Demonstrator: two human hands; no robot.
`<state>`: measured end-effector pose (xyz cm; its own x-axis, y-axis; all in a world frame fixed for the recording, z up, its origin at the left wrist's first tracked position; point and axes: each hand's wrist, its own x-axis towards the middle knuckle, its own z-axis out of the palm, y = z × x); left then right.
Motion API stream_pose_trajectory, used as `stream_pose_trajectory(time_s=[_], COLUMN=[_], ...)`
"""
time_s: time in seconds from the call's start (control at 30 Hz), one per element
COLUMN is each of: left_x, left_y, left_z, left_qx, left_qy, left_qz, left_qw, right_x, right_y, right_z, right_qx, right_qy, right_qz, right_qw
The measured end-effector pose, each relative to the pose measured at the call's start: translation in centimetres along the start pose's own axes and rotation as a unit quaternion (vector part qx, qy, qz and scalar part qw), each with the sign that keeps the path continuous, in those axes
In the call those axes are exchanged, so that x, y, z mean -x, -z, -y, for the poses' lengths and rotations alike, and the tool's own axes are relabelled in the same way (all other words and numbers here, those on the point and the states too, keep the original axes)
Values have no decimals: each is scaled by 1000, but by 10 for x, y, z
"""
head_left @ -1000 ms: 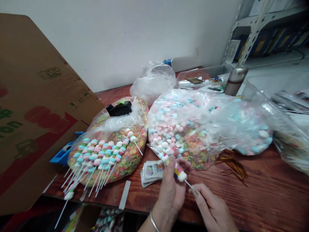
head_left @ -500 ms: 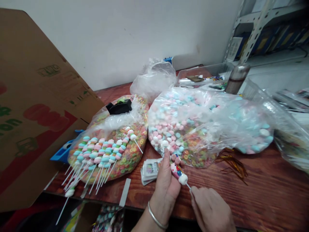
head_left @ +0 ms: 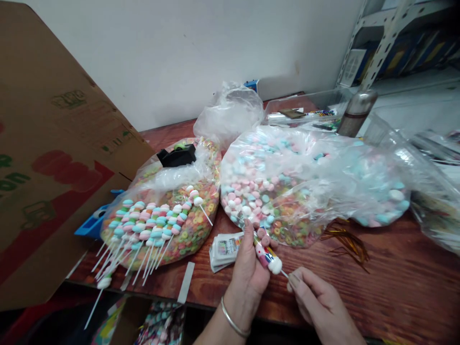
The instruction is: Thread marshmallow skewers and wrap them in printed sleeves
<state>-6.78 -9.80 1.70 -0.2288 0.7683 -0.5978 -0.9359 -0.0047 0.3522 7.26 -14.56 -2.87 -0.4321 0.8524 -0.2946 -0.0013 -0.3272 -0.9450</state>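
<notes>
My left hand (head_left: 251, 268) is closed round a candy skewer (head_left: 266, 254) in a clear printed wrapper, a white marshmallow showing at its lower end. Thumb and finger of my right hand (head_left: 319, 297) pinch the white stick that comes out of that end. Just left of my left hand lies a stack of small printed plastic bags (head_left: 223, 251). Several pink, blue and white marshmallow skewers (head_left: 151, 223) rest in a row on a bag of coloured candy rings (head_left: 194, 235). A big bag of marshmallows (head_left: 305, 167) sits behind my hands.
A cardboard box (head_left: 64, 158) stands at the left beside a blue tape dispenser (head_left: 91, 225). On the ring bag sits a black tape dispenser (head_left: 178, 155). Golden twist ties (head_left: 348, 242) lie at the right. Behind are a metal bottle (head_left: 357, 112) and a clear plastic tray (head_left: 305, 105).
My right hand has shifted slightly right and turned, with its thumb now showing on top of the stick. My left hand still holds the wrapped skewer in nearly the same place.
</notes>
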Motion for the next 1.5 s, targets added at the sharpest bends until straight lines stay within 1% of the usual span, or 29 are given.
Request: stream_pose_trajectory(time_s=[0.03, 0.1, 0.17, 0.2, 0.27, 0.33, 0.43, 0.5, 0.57, 0.63, 0.73, 0.8, 0.9, 1.03, 1.1, 1.17, 1.23, 1.27, 1.33, 1.4, 1.5], left_x=[1, 4, 10, 12, 15, 15, 9, 4, -1, -4, -8, -10, -13, -14, -11, -6, -2, 0, 1, 1, 0], left_y=[0, 1, 2, 2, 4, 4, 2, -1, -4, -5, -5, -4, -3, -3, -3, -1, 0, 1, 0, -3, -11], left_z=[3, 13, 24, 29, 33, 27, 5, -9, -19, -23, -24, -25, -28, -31, -26, -17, -6, -1, 3, 1, -8], left_qx=[-4, -20, -41, -49, -56, -57, -62, -52, -26, 7, 30, 20, -16, -34, -45, -64, -82, -85, -80, -67, -38], left_qy=[-5, -17, -19, -15, -3, -9, -58, -81, -72, -44, -3, 15, 37, 45, 32, -5, -42, -50, -48, -24, 22], left_qz=[5, 16, 23, 25, 25, 24, 23, 27, 26, 11, -19, -35, -43, -39, -21, 9, 37, 42, 30, -2, -46], left_qw=[1000, 1000, 999, 998, 998, 998, 996, 995, 997, 999, 999, 999, 998, 998, 998, 998, 995, 994, 995, 997, 998], right_x=[-1, -5, -10, -12, -15, -16, -12, -8, -4, -2, 0, 1, 3, 5, 4, 3, 2, 1, 1, 1, 2], right_y=[-1, -4, -7, -8, -8, -6, -1, 0, 0, -1, 0, 2, 5, 5, 5, 4, 3, 2, 2, 1, 1], right_z=[-2, -4, -6, -7, -7, -6, -5, -5, -5, -4, -3, -2, 0, 3, 6, 8, 8, 8, 6, 3, 1], right_qx=[-2, 46, 111, 128, 122, 87, 24, -13, -28, -6, 61, 97, 119, 123, 116, 106, 85, 67, 27, 5, 34], right_qy=[-3, 35, 94, 113, 127, 113, 55, 24, 18, 37, 77, 89, 104, 109, 99, 80, 53, 40, 17, 14, 59], right_qz=[5, -7, -42, -60, -82, -69, -35, -23, -19, -19, -27, -39, -44, -44, -55, -66, -60, -47, -15, 3, -20], right_qw=[1000, 998, 988, 983, 981, 987, 998, 999, 999, 999, 995, 991, 986, 985, 987, 989, 993, 996, 999, 1000, 997])
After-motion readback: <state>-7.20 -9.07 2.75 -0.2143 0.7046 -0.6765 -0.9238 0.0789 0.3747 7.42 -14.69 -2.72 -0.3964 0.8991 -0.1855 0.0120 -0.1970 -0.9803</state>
